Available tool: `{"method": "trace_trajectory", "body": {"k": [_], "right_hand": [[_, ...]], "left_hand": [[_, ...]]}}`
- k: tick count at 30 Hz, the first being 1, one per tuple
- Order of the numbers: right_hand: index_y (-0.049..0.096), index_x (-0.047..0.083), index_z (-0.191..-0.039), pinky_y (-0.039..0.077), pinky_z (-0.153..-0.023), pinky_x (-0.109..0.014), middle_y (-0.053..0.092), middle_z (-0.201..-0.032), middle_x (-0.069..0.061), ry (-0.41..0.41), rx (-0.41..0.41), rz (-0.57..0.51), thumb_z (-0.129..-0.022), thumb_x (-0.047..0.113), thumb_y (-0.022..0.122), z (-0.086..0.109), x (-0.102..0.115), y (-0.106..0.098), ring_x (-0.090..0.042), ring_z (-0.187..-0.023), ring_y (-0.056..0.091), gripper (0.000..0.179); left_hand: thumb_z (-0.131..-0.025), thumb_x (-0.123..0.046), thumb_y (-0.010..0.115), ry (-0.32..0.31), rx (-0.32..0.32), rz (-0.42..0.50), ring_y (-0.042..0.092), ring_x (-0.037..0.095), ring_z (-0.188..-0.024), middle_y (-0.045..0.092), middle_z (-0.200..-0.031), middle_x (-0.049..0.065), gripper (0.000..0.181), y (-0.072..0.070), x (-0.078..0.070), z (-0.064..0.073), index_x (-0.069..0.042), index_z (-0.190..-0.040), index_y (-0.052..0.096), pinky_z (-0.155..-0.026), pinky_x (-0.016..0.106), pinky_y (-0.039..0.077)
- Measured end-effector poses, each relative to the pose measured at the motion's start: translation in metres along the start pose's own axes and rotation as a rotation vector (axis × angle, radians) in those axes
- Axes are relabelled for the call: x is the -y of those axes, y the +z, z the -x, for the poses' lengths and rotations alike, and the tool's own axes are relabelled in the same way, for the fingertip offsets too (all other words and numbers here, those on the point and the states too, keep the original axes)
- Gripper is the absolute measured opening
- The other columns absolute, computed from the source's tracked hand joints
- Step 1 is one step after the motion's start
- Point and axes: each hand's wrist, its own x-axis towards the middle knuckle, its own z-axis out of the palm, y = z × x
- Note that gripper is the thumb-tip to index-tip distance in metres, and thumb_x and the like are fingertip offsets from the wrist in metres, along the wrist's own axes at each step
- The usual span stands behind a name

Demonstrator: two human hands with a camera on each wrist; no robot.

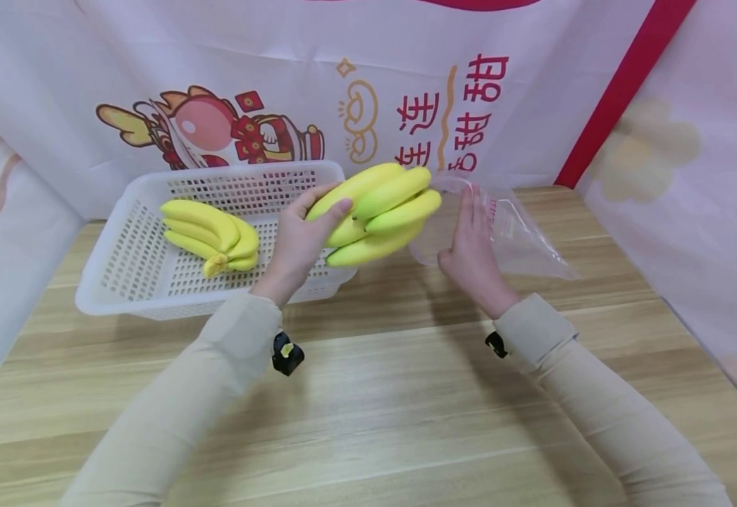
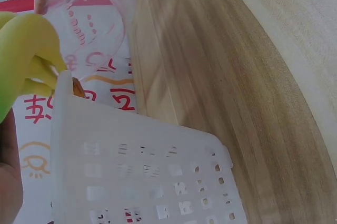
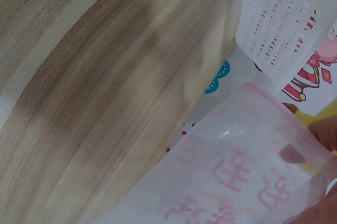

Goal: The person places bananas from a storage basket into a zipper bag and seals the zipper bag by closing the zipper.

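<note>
Above wood-grain surface (image 1: 368,408), between white basket (image 1: 140,243) and clear bag (image 1: 521,243): holding plump yellow banana bunch (image 1: 384,202), with green tips (image 1: 334,258) toward lower left and long axis rising rightward, gripped in left hand (image 1: 297,239); touching bag with right hand (image 1: 473,260), unclear if pinching.

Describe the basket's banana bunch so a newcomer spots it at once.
On the wood-grain tabletop stands a white rectangular perforated plastic basket. Inside lies the curved yellow banana bunch, stem end toward the person. Unlike the green-tinged yellow bunch gripped by the left hand, it rests in the basket.
</note>
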Motion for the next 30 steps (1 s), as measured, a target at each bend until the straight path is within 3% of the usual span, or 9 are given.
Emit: {"method": "trace_trajectory", "body": {"k": [8, 19, 27, 30], "right_hand": [[-0.011, 0.002, -0.151, 0.001, -0.122, -0.050, -0.016, -0.160, -0.015, -0.016, 0.008, -0.026, -0.072, -0.008, 0.057, 0.000, 0.000, 0.000, -0.033, -0.149, -0.010, 0.105], [-0.015, 0.008, -0.152, 0.004, -0.120, -0.055, -0.022, -0.159, -0.008, -0.040, 0.079, -0.047, -0.074, 0.007, 0.067, 0.000, -0.005, -0.005, -0.030, -0.149, -0.014, 0.113], [-0.004, 0.005, -0.152, 0.007, -0.122, -0.054, -0.010, -0.160, -0.021, -0.142, 0.086, -0.048, -0.065, 0.003, 0.074, -0.001, -0.006, -0.007, -0.035, -0.149, -0.005, 0.117], [-0.006, 0.004, -0.152, 0.007, -0.122, -0.052, -0.012, -0.160, -0.021, -0.157, 0.095, -0.041, -0.065, 0.002, 0.074, -0.001, -0.005, -0.007, -0.035, -0.149, -0.005, 0.118]], "left_hand": [[-0.087, -0.031, 0.069, -0.007, 0.104, 0.003, 0.054, 0.015, -0.105, 0.052, -0.133, -0.001, 0.047, 0.007, 0.004, -0.002, -0.024, -0.132, 0.056, -0.087, 0.029, 0.049], [-0.088, -0.019, 0.069, -0.007, 0.168, -0.031, 0.049, 0.017, -0.113, 0.050, -0.138, 0.001, 0.051, 0.009, 0.004, -0.008, -0.015, -0.136, 0.051, -0.099, 0.034, 0.045], [-0.086, -0.008, 0.069, 0.009, 0.228, -0.033, 0.050, 0.020, -0.116, 0.051, -0.136, 0.006, 0.053, 0.012, -0.002, -0.007, -0.012, -0.135, 0.051, -0.103, 0.035, 0.043], [-0.086, -0.006, 0.069, 0.017, 0.227, -0.052, 0.049, 0.021, -0.118, 0.051, -0.137, 0.005, 0.053, 0.014, -0.004, -0.008, -0.013, -0.135, 0.051, -0.105, 0.037, 0.042]]}}
